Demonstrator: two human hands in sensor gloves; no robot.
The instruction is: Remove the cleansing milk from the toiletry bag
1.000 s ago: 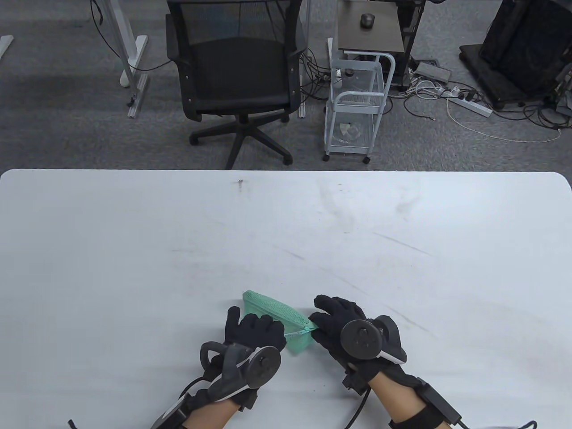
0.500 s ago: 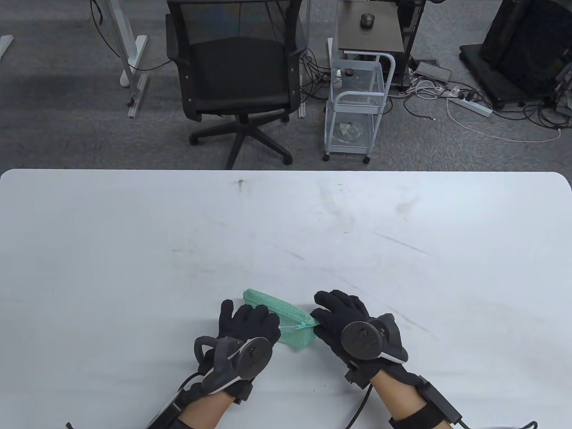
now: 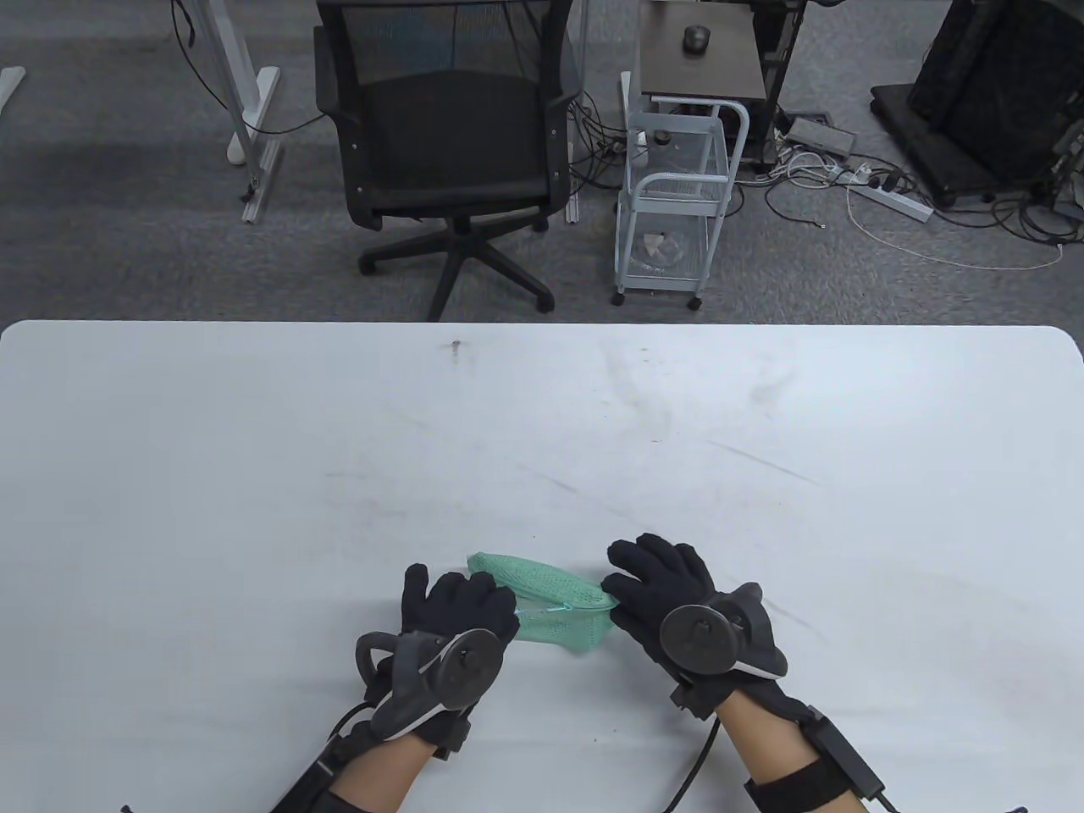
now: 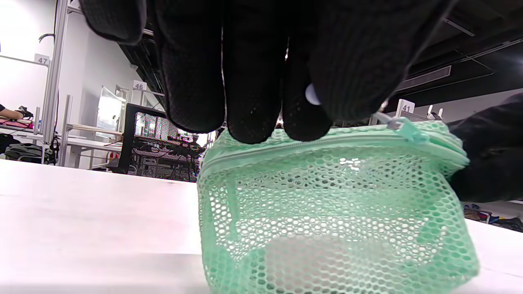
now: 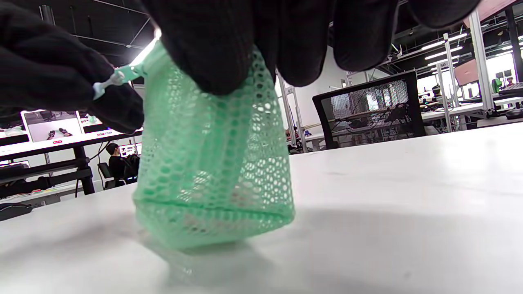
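On the white tabletop (image 3: pixel 254 474), the right hand (image 3: pixel 656 593) pinches the green mesh toiletry bag's (image 3: pixel 555 603) end while the left hand (image 3: pixel 457 603) pinches its zipper pull (image 3: pixel 555 606).

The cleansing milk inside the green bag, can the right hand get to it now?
Probably not yet. The mesh toiletry bag looks mostly zipped; the left hand pinches the zipper pull, while the right hand grips the bag's end. A pale shape inside may be the cleansing milk.

One green mesh bag (image 3: pixel 555 605) stands on the one white tabletop (image 3: pixel 254 474), with two black-gloved hands at it, the left (image 3: pixel 453 614) and the right (image 3: pixel 665 589). Behind are one black chair (image 3: pixel 449 152), one white wire cart (image 3: pixel 677 199) and one mouse (image 3: pixel 696 37).
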